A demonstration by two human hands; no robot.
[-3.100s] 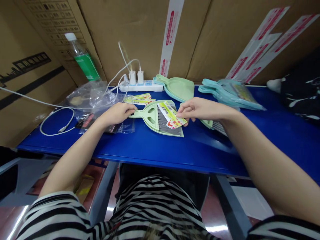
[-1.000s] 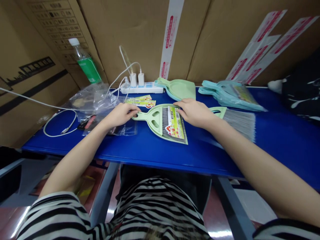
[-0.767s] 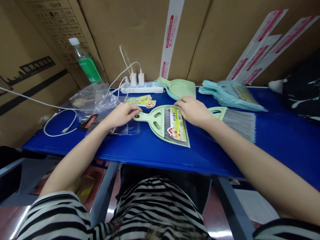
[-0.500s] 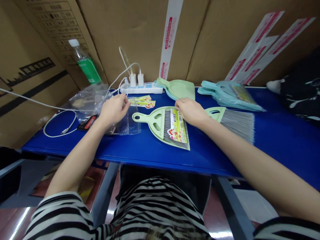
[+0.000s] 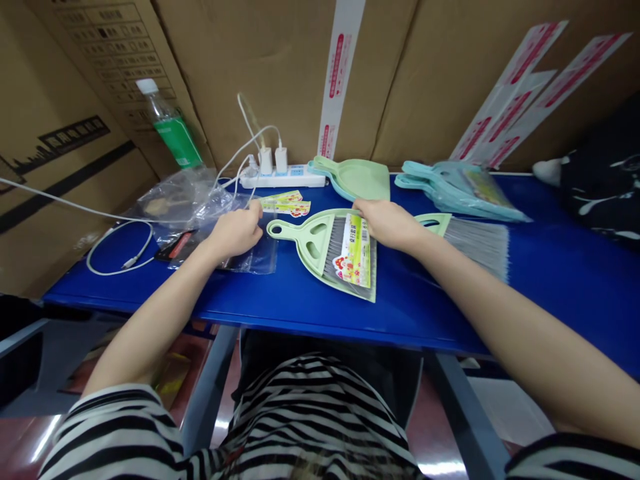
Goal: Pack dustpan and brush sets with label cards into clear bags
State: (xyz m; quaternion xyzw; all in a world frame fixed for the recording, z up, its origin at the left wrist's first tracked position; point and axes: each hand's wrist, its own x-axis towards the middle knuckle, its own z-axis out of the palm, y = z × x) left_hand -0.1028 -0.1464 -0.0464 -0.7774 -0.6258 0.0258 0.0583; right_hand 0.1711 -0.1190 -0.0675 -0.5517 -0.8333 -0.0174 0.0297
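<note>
A light green dustpan (image 5: 307,248) lies in front of me, its handle pointing left. A grey-bristled brush (image 5: 337,248) is nested in it, with a yellow-and-white printed card (image 5: 356,250) on top. My right hand (image 5: 385,223) pinches the far right edge of the dustpan, close to the card. Over a clear plastic bag (image 5: 260,257), my left hand (image 5: 239,230) is closed, thumb against fingers, on the bag's upper edge. The dustpan's handle tip is just right of the bag's open end.
Behind are stacked dustpans (image 5: 363,177), bagged blue dustpan sets (image 5: 465,190), a power strip (image 5: 290,177) with chargers and printed cards (image 5: 286,202). A second grey brush (image 5: 477,247) lies beyond my right forearm. A bottle (image 5: 175,137) and white cable (image 5: 120,270) are left; cardboard (image 5: 280,60) walls the back.
My left hand has moved right and slightly down, and the bag's edge has shifted a little left. The dustpan has turned slightly in my right hand.
</note>
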